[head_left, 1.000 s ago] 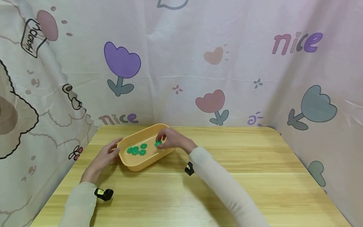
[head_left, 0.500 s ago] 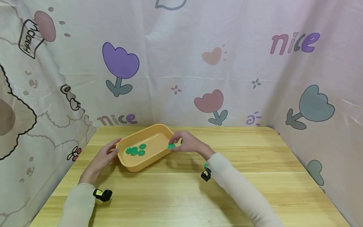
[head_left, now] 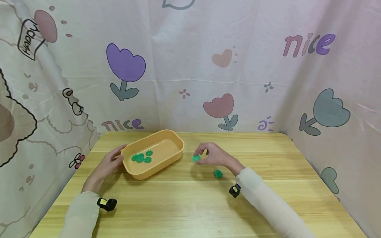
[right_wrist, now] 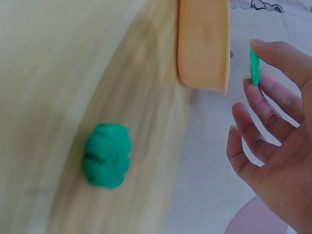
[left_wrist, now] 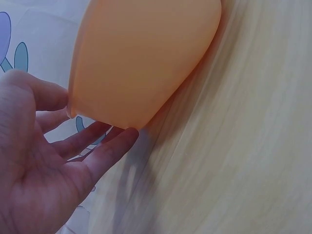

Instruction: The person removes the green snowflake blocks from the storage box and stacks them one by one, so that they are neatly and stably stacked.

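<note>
A shallow yellow-orange plastic bin (head_left: 166,162) sits on the table at the left, several green flower-shaped discs (head_left: 148,160) lying in its left half. At its left end my left hand (head_left: 110,163) holds the outside of the wall, one finger at the rim and another fingertip low by the base (left_wrist: 134,87). To the right of the bin, my right hand (head_left: 212,154) pinches a green notched disc (right_wrist: 254,67) on edge between thumb and fingertip, above the table. Below this hand lies another green notched piece (head_left: 218,174), thick-looking and blurred in the right wrist view (right_wrist: 107,156).
The wooden table (head_left: 184,208) backs onto a white printed curtain (head_left: 178,59), which also hangs along both sides. Each wrist carries a small black camera, seen at the left sleeve (head_left: 107,204) and the right sleeve (head_left: 235,190).
My right hand has lifted a green disc out of the bin and carried it right, past the rim. The piece on the table has come into sight. My left hand stays at the bin.
</note>
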Demonstrator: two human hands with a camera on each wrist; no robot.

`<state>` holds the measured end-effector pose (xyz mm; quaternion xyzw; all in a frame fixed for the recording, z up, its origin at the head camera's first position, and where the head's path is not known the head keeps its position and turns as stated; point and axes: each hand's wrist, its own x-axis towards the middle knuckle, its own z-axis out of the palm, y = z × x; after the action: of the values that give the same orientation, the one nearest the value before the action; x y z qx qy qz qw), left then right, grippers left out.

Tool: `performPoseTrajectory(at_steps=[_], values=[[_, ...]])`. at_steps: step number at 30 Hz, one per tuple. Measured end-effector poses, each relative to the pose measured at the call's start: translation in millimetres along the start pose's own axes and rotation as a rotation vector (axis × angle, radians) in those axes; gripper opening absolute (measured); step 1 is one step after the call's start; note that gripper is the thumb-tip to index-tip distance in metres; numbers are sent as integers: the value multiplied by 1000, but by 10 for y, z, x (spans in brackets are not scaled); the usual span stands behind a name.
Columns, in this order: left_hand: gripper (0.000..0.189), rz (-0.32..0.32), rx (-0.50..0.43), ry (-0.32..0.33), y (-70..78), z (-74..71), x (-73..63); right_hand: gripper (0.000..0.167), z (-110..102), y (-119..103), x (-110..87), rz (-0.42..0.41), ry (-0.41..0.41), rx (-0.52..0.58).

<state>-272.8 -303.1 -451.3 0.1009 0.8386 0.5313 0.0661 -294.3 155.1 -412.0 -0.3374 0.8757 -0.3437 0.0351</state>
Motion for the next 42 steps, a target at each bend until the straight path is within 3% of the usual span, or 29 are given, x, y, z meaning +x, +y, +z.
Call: performPoseTrajectory(at_steps=[15,26,42], values=[[59,15,-14,-5,16,-19,-13,16,-57,170,-408,1,22,-13],[60,24,-25,-11,4,-21,-20,20,-78,267,-574,58,29,-19],[59,38,-23,-6,-31,-22,0,22,-4,494,-791,48,14,-4]])
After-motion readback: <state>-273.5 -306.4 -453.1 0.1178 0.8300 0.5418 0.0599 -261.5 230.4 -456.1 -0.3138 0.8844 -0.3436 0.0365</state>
